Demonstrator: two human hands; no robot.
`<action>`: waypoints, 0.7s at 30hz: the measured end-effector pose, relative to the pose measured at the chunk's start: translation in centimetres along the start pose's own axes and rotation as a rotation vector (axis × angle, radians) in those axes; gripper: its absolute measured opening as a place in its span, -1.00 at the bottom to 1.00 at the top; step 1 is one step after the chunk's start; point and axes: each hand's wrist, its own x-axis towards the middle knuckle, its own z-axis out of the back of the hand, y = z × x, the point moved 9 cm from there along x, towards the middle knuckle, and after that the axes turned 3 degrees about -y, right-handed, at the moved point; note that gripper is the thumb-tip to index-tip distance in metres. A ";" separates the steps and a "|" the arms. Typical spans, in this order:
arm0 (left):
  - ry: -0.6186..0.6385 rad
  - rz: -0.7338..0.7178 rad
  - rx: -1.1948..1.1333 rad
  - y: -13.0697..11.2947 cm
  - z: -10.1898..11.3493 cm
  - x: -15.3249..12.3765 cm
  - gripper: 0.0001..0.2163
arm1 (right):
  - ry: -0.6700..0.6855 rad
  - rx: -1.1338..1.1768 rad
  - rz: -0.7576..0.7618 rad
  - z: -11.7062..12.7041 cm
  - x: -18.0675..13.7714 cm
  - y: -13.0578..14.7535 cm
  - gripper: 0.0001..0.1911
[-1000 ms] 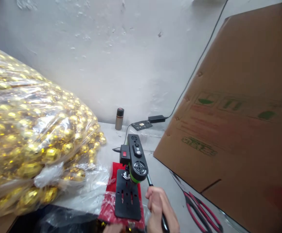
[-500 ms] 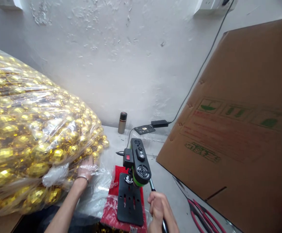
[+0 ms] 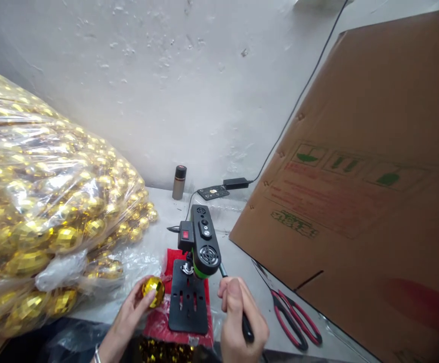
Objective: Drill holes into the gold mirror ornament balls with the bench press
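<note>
A shiny gold faceted ball [image 3: 153, 292] is held between the fingers and thumb of my left hand [image 3: 130, 310], just left of a small black machine. My right hand [image 3: 242, 320] is closed around the black-gripped lever [image 3: 247, 327] on the machine's right side. The machine [image 3: 206, 242] has a black head with round vents, a green band below it and a switch box [image 3: 185, 235] with a red switch. Its flat black slotted base [image 3: 188, 312] rests on a red sheet [image 3: 159, 322] under clear plastic.
A big clear bag [image 3: 60, 191] of gold balls fills the left side. On the right leans a large cardboard box [image 3: 355, 191], with red-handled scissors [image 3: 295, 317] beside it. A small bottle [image 3: 179, 182] and a black power adapter [image 3: 236, 183] stand near the wall.
My left hand has come out of the bag of balls, moving toward me and now holding one gold ball. My right hand stays on the lever. The view has shifted slightly.
</note>
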 end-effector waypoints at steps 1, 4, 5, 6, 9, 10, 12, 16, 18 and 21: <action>0.017 0.072 -0.111 1.1 -1.0 -0.6 -0.32 | 0.011 -0.010 -0.009 -0.1 0.2 0.1 -0.64; 0.049 0.128 -0.238 2.4 -4.0 -1.0 -0.31 | 0.029 -0.025 0.005 -0.2 0.3 0.5 -0.64; 0.042 0.108 -0.235 2.3 -4.7 -0.6 -0.30 | 0.034 -0.027 0.011 -0.2 0.3 0.5 -0.65; 0.032 0.078 -0.219 2.0 -5.3 -0.2 -0.29 | 0.037 -0.026 0.020 -0.2 0.2 0.4 -0.66; 0.014 -0.034 -0.097 0.9 -6.3 0.9 -0.33 | 0.038 -0.011 0.058 -0.2 -0.3 0.3 -0.69; 0.022 -0.070 -0.034 0.5 -6.7 1.1 -0.36 | 0.034 -0.008 0.069 -0.1 -0.4 0.3 -0.69; 0.054 -0.140 0.104 -0.2 -7.3 1.1 -0.44 | 0.028 -0.009 0.085 -0.1 -0.6 0.2 -0.69; 0.103 -0.277 0.311 -1.2 -8.2 0.2 -0.54 | 0.016 -0.007 0.089 0.0 -0.7 0.1 -0.68; 0.113 -0.324 0.360 -1.3 -8.5 -0.2 -0.55 | 0.009 -0.005 0.087 0.1 -0.6 0.1 -0.67; 0.105 -0.389 0.418 -1.5 -9.1 -0.2 -0.55 | 0.005 -0.010 0.066 0.2 -0.6 0.1 -0.67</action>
